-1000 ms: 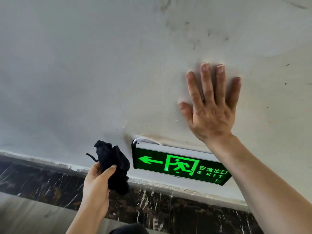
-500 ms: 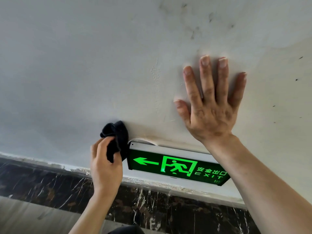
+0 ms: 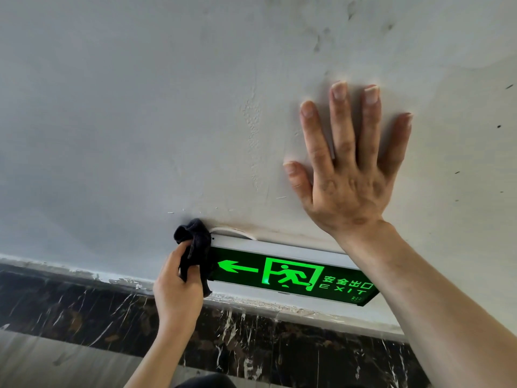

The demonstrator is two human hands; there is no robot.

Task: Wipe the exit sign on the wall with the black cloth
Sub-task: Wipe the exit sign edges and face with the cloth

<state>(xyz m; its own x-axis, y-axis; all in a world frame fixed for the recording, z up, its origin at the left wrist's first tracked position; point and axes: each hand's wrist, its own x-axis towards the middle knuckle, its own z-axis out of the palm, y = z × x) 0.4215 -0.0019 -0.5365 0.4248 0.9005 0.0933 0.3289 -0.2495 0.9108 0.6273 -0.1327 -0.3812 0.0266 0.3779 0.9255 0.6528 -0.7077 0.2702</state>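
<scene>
The lit green exit sign [image 3: 291,274] hangs low on the grey wall, with a white arrow, a running figure and the word EXIT. My left hand [image 3: 177,289] grips the bunched black cloth [image 3: 195,247] and presses it against the sign's left end, covering that corner. My right hand [image 3: 347,169] lies flat on the wall above the sign's right half, fingers spread and holding nothing. My right forearm crosses in front of the sign's right end and hides part of it.
A white cable [image 3: 232,231] loops out of the wall just above the sign's top edge. Below the sign runs a dark marble skirting band [image 3: 251,337] with rough plaster along its upper edge. Grey floor [image 3: 56,362] shows at the lower left.
My left hand has risen with the cloth from below and left of the sign to its left end, where the cloth now touches it. My right hand has stayed flat on the wall.
</scene>
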